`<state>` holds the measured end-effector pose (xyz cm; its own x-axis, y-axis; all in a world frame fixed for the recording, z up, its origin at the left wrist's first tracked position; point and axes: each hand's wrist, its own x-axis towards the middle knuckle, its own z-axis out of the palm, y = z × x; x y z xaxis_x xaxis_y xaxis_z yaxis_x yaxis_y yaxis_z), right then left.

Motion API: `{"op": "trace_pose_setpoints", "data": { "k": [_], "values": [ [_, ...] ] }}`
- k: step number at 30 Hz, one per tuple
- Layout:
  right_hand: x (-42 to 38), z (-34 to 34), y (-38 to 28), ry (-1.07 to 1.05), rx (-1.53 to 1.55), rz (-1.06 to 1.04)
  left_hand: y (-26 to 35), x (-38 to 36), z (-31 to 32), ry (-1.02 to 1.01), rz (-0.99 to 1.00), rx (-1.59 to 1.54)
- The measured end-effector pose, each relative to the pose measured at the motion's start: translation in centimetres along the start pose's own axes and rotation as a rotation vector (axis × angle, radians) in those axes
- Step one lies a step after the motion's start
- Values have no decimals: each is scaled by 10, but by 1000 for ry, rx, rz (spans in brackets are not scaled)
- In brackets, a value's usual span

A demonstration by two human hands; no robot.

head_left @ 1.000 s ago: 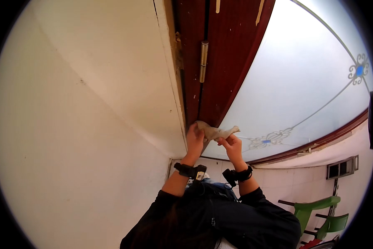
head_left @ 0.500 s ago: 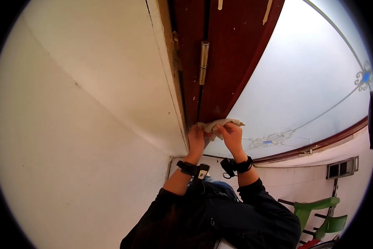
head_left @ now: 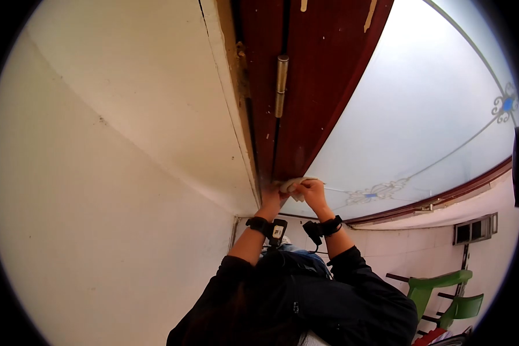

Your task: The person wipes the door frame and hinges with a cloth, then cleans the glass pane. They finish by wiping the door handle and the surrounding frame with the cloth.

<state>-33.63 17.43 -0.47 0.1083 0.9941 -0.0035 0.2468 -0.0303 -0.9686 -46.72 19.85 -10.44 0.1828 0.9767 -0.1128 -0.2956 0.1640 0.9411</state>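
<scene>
Cloth [head_left: 294, 184] is bunched tighter than a second ago, less trailing; right hand [head_left: 312, 192] pinches it, left hand [head_left: 270, 196] grip unclear.

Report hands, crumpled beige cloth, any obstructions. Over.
Right hand pinching crumpled beige cloth; left hand at its left end, grip unclear. Cloth bunched between hands, by dark-red door panel. Nothing visibly in the way.

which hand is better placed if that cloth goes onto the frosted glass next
Probably the right hand: it holds the cloth and is on the side nearer the frosted glass, while the left hand is closer to the pale wall.
</scene>
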Motion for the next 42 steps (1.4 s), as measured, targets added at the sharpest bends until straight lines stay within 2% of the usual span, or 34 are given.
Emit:
{"op": "trace_pose_setpoints", "data": {
  "k": [2, 4, 6, 7, 9, 11, 13, 15, 17, 19, 21, 26, 29, 36, 42],
  "values": [
    [-1, 1, 8, -18, 9, 44, -1, -4, -5, -24, 29, 121],
    [-1, 0, 14, 14, -186, -29, 11, -6, -8, -46, 63, 241],
    [-3, -6, 16, 65, -134, -60, 23, -11, -8, 24, -312, -333],
    [-4, -7, 14, 112, -81, -84, 29, -14, -7, 22, -310, -333],
    [-11, -12, -1, 178, 13, -94, 44, -20, -3, -54, 2, 11],
    [-17, -14, -21, 244, 106, -101, 67, -27, 3, -60, 62, -18],
    [-19, -11, -35, 487, 138, -262, 95, -35, 13, -67, 119, -47],
    [-23, -10, -52, 531, 42, -341, 119, -40, 23, -27, -87, -519],
    [-23, -7, -67, 647, -259, -567, 125, -40, 28, -32, -58, -511],
    [-25, -4, -62, 594, -298, -538, 127, -40, 30, -36, -28, -501],
    [-25, -1, -58, 614, -663, -677, 127, -40, 32, -21, -34, -518],
    [-27, 13, -41, 571, -967, -549, 104, -34, 27, 2, -75, -535],
    [-30, 18, -30, 554, -1046, -495, 104, -36, 28, 19, -109, -538],
    [-29, 19, -38, 554, -1117, -458, 107, -35, 29, 47, -94, -487],
    [-26, 20, -37, 559, -1060, -449, 115, -38, 31, 6, -80, -483]
  ]
}}
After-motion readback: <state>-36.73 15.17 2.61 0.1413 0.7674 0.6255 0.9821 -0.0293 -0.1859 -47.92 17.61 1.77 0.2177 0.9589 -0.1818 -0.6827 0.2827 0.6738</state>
